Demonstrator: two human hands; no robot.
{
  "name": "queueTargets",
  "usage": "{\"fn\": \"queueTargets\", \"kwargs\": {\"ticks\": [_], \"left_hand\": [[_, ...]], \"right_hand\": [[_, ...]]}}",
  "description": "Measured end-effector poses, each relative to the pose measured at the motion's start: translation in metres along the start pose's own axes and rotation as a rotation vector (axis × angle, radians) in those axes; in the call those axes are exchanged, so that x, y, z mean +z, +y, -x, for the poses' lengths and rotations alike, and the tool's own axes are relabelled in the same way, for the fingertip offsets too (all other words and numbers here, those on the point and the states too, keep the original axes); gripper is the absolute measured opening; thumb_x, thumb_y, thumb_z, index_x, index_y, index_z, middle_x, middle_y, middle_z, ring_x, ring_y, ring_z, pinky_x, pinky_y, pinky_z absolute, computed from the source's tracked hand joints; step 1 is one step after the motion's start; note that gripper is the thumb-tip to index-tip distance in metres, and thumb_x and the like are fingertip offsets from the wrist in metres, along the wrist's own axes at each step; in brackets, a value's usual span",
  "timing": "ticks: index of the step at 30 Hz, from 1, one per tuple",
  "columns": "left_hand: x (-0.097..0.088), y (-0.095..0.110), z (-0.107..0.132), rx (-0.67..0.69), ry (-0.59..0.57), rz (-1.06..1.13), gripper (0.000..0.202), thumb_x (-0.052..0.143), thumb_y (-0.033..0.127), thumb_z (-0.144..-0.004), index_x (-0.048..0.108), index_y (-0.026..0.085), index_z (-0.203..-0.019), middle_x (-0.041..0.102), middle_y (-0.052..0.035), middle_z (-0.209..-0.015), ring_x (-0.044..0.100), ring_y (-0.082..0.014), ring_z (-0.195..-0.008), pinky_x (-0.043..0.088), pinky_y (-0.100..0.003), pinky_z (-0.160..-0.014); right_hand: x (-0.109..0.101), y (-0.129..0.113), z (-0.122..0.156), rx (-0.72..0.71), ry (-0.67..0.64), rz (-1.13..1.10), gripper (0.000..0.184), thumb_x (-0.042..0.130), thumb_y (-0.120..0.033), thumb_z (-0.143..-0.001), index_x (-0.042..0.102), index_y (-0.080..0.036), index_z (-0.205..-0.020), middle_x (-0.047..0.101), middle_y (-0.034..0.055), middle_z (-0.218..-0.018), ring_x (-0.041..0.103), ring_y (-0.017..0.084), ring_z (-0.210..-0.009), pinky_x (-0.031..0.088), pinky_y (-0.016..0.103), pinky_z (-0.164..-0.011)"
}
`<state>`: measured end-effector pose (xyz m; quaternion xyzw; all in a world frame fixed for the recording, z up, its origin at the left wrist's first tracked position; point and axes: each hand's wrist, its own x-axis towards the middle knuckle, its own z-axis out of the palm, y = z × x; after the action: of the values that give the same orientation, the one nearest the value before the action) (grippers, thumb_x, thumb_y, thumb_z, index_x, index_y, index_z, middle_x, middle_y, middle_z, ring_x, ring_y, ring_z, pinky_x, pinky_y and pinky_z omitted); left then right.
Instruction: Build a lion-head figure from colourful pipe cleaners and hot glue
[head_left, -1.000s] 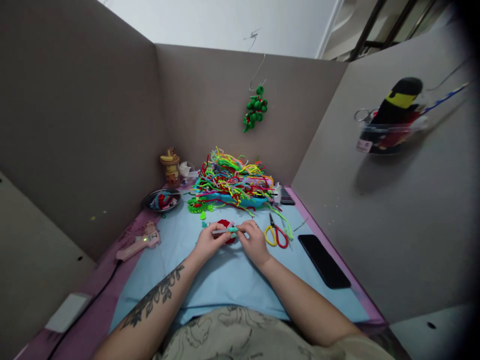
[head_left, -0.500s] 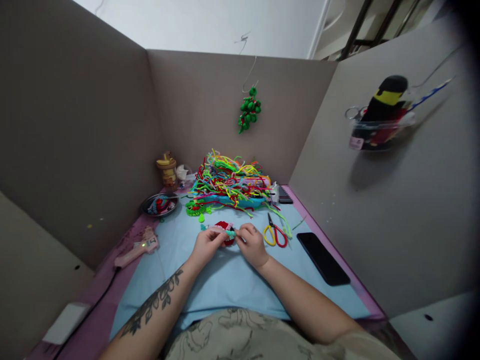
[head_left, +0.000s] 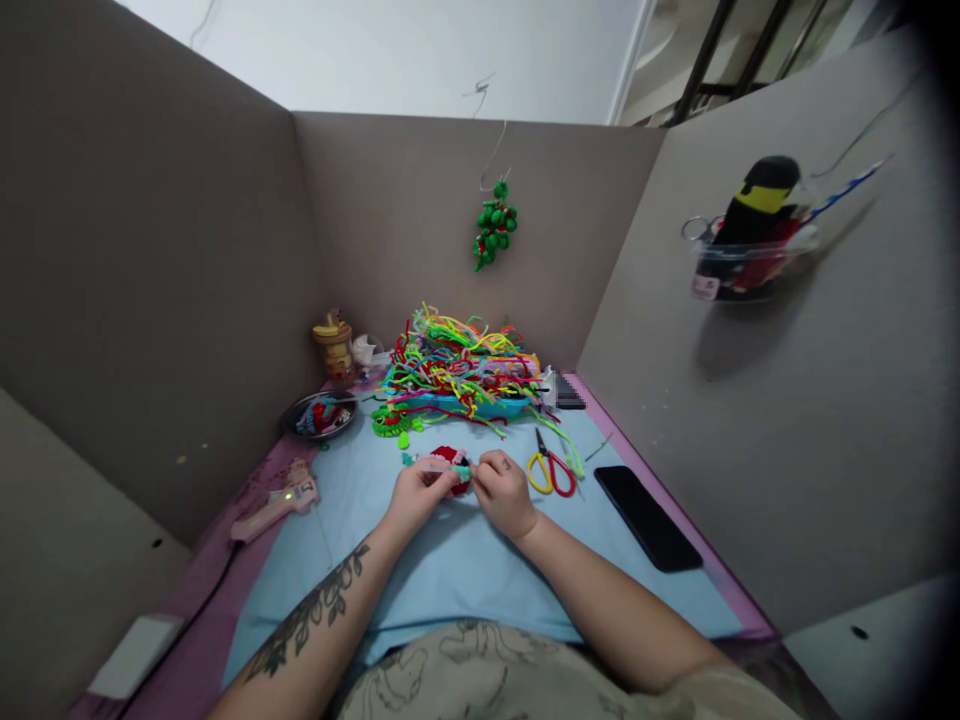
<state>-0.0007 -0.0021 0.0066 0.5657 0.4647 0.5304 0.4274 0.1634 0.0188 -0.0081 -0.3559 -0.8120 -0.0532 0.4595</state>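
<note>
1) The left hand (head_left: 417,490) pinches teal yarn (head_left: 464,474) in front of the red piece (head_left: 445,454)
2) The right hand (head_left: 507,496) bunches its fingertips just beside; I can't tell what they hold
3) The yarn now sits lower, likely for close work

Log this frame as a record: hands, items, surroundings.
left hand: pinches small turquoise fuzzy piece
right hand: fingertips at piece's right end; grip unclear
right side: scissors with yellow and red handles; black rectangular phone
left side: pale pink glue gun, green light showing
back: multicoloured fuzzy strands heaped over light-blue tray
</note>
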Motion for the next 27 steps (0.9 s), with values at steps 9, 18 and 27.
{"fn": "queueTargets", "kwargs": {"ticks": [9,18,27], "left_hand": [[-0.0013,-0.0095,-0.0014,0.019,-0.008,0.001,0.018,0.065,0.033,-0.070,0.064,0.015,-0.075,0.065,-0.0013,-0.064,0.057,-0.0124,-0.055,0.046,-0.023,-0.054],[-0.0027,-0.0025,-0.0014,-0.014,0.008,0.024,0.021,0.068,0.034,-0.067,0.062,0.015,-0.074,0.064,-0.0003,-0.062,0.058,-0.0123,-0.054,0.045,-0.022,-0.053],[-0.0074,-0.0038,-0.0017,0.129,-0.055,-0.099,0.019,0.062,0.030,-0.074,0.065,0.014,-0.084,0.068,-0.0061,-0.082,0.063,-0.0158,-0.071,0.050,-0.027,-0.067]], "right_hand": [[0.0012,-0.0001,-0.0005,0.058,-0.054,-0.103,0.012,0.050,-0.013,-0.080,0.059,-0.020,-0.075,0.053,0.0055,-0.082,0.051,0.017,-0.074,0.044,0.029,-0.068],[0.0017,-0.0050,-0.0029,0.080,-0.088,-0.213,0.015,0.052,-0.012,-0.078,0.060,-0.020,-0.088,0.057,0.0070,-0.087,0.053,0.020,-0.086,0.045,0.032,-0.077],[-0.0029,0.0041,-0.0085,0.145,-0.285,-0.486,0.020,0.044,-0.022,-0.089,0.063,-0.019,-0.089,0.060,0.0044,-0.081,0.056,0.016,-0.079,0.044,0.028,-0.072]]}}
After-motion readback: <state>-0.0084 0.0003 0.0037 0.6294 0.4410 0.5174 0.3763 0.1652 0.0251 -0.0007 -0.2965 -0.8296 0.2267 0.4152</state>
